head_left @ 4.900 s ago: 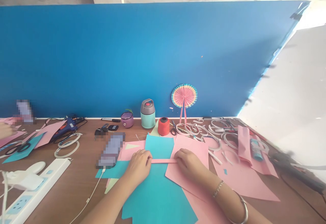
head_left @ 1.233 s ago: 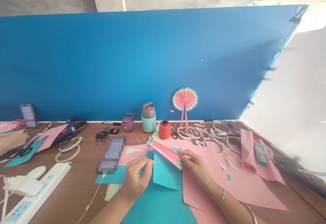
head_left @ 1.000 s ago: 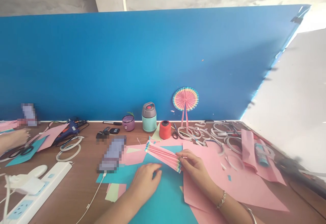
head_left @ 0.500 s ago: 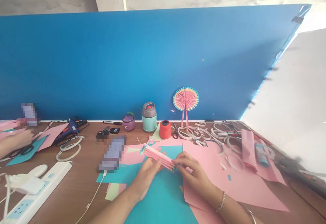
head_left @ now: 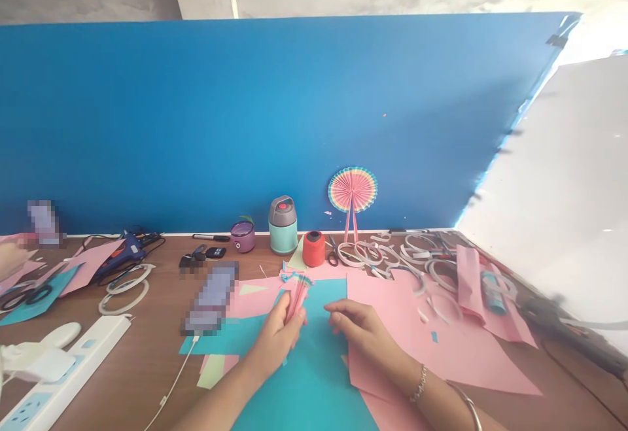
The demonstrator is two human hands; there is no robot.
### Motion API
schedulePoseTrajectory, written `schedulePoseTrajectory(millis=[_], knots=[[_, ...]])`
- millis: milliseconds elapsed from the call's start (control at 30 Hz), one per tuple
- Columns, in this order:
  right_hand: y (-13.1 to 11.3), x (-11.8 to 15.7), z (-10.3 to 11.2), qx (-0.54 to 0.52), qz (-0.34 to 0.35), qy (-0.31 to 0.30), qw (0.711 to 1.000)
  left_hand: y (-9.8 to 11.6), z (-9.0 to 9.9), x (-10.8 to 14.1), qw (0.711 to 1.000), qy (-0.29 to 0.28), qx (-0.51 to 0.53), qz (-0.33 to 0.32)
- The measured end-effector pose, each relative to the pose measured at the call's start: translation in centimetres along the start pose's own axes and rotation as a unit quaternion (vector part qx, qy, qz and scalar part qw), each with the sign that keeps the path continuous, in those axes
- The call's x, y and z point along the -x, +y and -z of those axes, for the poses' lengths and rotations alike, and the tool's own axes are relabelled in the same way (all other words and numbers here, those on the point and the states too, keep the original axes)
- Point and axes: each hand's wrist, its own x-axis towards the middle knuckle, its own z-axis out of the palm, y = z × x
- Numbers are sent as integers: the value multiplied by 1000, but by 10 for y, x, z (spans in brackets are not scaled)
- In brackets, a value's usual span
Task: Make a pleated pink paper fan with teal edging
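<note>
My left hand point(head_left: 282, 333) is wrapped round a pleated pink paper strip point(head_left: 297, 295), squeezed into a narrow bundle. Its upper end shows a blue and yellow edge; the lower part is hidden by my fingers. Apart from it on the right, my right hand point(head_left: 360, 326) holds nothing, its fingers loosely bent and separated. Under both hands lies a sheet of blue paper point(head_left: 314, 379). Pink paper sheets point(head_left: 471, 356) spread beneath and beyond my right forearm. A finished round pleated fan point(head_left: 352, 189) with two pink legs leans against the blue partition.
Along the back stand a purple cup point(head_left: 242, 237), a turquoise jar point(head_left: 283, 231) and a red container point(head_left: 314, 249), beside scissors point(head_left: 333, 252). Rolls of white tape point(head_left: 370, 256) lie rightward. A phone point(head_left: 212, 297) and a power strip point(head_left: 69, 379) lie left. Another person's hand point(head_left: 12, 258) is far left.
My right hand has let go of the pleated strip and moved slightly away. My left hand has turned the strip more upright and gathered it tighter. The view has shifted slightly.
</note>
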Motion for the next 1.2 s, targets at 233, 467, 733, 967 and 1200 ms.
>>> schedulePoseTrajectory(millis=[233,467,733,967,1200], knots=[[-8,-7,-3,-148,-43,-12,988,-8,-6,-1,993,-68,-93,12],[-9,-10,-6,-188,-58,-18,980,-8,-5,-3,994,-77,-80,15],[-22,-21,-19,-202,-85,-6,976,-13,2,-7,997,-34,-68,22],[-15,-32,-52,-219,-44,74,972,-12,10,-12,997,-7,-75,-2],[-7,-22,-49,-180,19,57,982,-9,10,-9,997,-39,-70,4]])
